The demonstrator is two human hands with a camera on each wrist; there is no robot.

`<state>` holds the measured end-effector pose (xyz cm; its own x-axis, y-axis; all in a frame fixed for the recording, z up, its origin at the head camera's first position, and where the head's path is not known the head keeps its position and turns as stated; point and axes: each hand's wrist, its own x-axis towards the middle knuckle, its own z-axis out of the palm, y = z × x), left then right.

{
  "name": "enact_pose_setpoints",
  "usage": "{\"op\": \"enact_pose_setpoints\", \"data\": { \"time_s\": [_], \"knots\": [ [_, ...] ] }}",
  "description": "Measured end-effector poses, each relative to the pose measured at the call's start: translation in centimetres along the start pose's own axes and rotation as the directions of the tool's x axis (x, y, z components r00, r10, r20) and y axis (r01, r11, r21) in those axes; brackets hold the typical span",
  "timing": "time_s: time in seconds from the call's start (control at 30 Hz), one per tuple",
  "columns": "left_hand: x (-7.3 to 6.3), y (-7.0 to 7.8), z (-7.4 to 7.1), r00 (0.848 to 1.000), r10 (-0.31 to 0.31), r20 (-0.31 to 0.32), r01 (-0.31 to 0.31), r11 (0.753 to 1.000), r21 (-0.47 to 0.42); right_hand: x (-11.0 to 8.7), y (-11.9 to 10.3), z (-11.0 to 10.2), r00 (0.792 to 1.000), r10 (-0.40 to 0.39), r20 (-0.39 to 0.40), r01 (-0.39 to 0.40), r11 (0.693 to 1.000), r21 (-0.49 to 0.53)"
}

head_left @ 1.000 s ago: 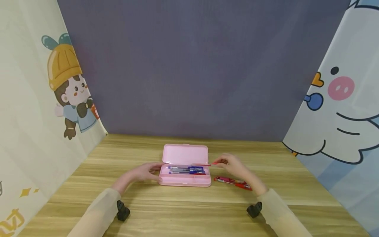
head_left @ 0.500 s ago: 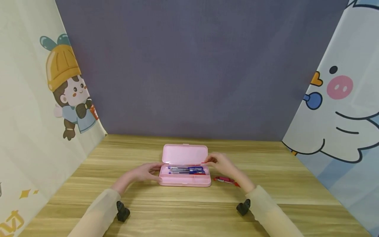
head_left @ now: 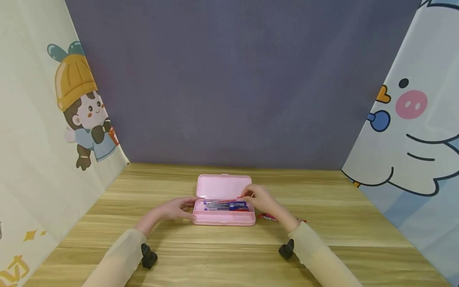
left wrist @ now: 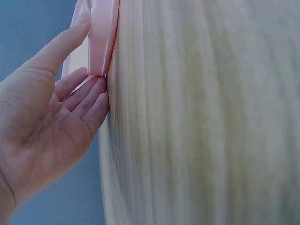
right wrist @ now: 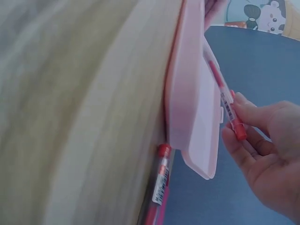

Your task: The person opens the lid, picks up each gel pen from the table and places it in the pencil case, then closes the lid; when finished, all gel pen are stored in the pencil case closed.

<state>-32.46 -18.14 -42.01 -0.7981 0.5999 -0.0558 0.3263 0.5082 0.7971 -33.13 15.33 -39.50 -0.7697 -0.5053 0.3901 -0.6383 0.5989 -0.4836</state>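
A pink pencil case point(head_left: 215, 218) lies on the table with its lid point(head_left: 224, 186) folded back. Several blue-capped pens point(head_left: 224, 205) fill its long rear compartment, a bit of red among them. My left hand point(head_left: 175, 208) rests at the case's left end, thumb along the front and relaxed fingertips touching the end, as the left wrist view shows. Over the right part of the rear compartment, my right hand point(head_left: 261, 198) pinches a red pen point(right wrist: 225, 101) near its red end between thumb and fingers. The pen slants over the case, its far end pointing left.
Red pens point(right wrist: 161, 180) lie on the wooden table point(head_left: 215, 255) just right of the case, partly hidden by the right forearm in the head view. A dark panel point(head_left: 229, 87) rises behind the table, with printed cartoon sheets at both sides.
My right hand has brought the red pen leftward from beside the case to over its rear compartment. The forearm now covers more of the loose red pens. The left hand stays put.
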Motion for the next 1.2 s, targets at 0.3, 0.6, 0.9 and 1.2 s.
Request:
{"op": "enact_pose_setpoints", "data": {
  "time_s": [0.3,0.6,0.9,1.2],
  "knots": [
    [-0.2,0.4,-0.1,0.999,0.048,0.010,-0.048,0.998,-0.040,0.8,0.0,0.9,1.000,-0.016,0.019,0.016,0.999,-0.029],
    [-0.2,0.5,-0.1,0.999,0.049,0.016,-0.048,0.998,-0.031,1.3,-0.2,1.3,0.998,0.017,0.067,-0.013,0.998,-0.068],
    [-0.2,0.5,0.0,0.999,0.041,0.028,-0.040,0.999,-0.023,1.3,0.0,1.6,0.994,0.033,0.109,-0.021,0.994,-0.104],
    [-0.2,0.5,0.0,0.999,0.039,0.015,-0.038,0.999,-0.035,1.2,0.5,1.7,0.994,-0.007,0.110,0.020,0.993,-0.114]
  ]
}}
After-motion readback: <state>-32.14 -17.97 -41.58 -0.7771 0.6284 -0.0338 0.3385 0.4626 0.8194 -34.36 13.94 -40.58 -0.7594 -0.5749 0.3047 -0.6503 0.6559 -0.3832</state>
